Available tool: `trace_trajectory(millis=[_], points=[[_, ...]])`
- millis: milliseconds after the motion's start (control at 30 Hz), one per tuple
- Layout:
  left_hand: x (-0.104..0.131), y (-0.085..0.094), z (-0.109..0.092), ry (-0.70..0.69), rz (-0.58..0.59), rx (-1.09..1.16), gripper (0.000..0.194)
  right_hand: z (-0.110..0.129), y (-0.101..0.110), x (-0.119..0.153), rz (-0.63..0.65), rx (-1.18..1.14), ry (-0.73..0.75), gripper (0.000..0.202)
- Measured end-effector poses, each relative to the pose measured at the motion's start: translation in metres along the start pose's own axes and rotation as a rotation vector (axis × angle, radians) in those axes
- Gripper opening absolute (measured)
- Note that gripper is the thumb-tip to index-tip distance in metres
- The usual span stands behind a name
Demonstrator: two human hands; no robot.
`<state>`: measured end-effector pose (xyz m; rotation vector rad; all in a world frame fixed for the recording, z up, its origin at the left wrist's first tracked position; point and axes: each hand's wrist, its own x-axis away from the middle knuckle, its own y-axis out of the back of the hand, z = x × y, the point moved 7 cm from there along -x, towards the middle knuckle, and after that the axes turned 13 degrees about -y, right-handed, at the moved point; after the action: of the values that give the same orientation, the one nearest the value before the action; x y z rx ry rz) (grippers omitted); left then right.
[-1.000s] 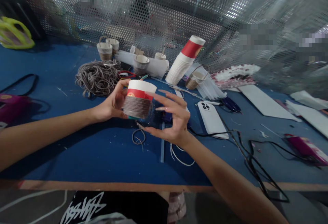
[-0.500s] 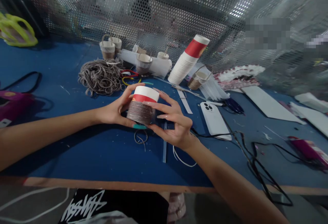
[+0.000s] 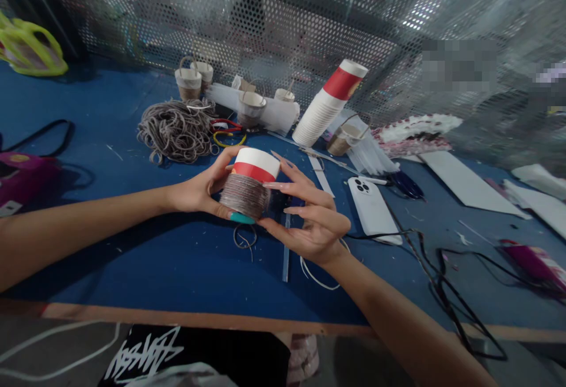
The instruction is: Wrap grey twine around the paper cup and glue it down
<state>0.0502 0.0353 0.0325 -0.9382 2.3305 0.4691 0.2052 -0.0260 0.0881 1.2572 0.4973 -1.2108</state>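
Observation:
My left hand [image 3: 201, 192] grips a paper cup [image 3: 255, 169] from its left side, with a teal-nailed thumb under the lower edge. The cup has a white end facing up and a red band. Rows of grey-brown cord [image 3: 245, 194] wrap its lower part, which looks slightly shiny. My right hand [image 3: 316, 216] holds the cup's right side, its thumb at the lower edge and fingertips against the wrapped side, other fingers partly spread. The cup is tilted above the table. Just below it lies a small loop of cord [image 3: 244, 236].
Behind lie a cord pile [image 3: 177, 130], red-and-yellow-handled pliers [image 3: 230, 133], small handled baskets [image 3: 251, 108] and a leaning stack of paper cups [image 3: 322, 107]. To the right are a white phone [image 3: 374, 210], black cables [image 3: 437, 281] and white boards [image 3: 473, 183]. A clear stick [image 3: 286, 251] lies in front.
My right fingers have opened slightly and shifted right and down along the cup. The left hand keeps its hold. The whole view has shifted a little.

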Motion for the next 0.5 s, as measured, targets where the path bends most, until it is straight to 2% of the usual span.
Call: trace_trajectory(millis=[133,300,500], points=[[-0.0002,-0.0009,0.0003,0.011,0.002,0.024,0.088,0.0002,0.0015,-0.0003,-0.043,-0.021,0.001,0.047],[-0.0010,-0.0029,-0.0005,0.073,-0.027,0.045,0.084,0.0011,-0.0040,-0.0009,0.074,0.075,-0.014,0.034],[-0.0007,-0.0048,0.0016,0.109,-0.037,0.110,0.084,-0.0006,0.0019,0.0021,-0.056,0.116,-0.016,0.038]])
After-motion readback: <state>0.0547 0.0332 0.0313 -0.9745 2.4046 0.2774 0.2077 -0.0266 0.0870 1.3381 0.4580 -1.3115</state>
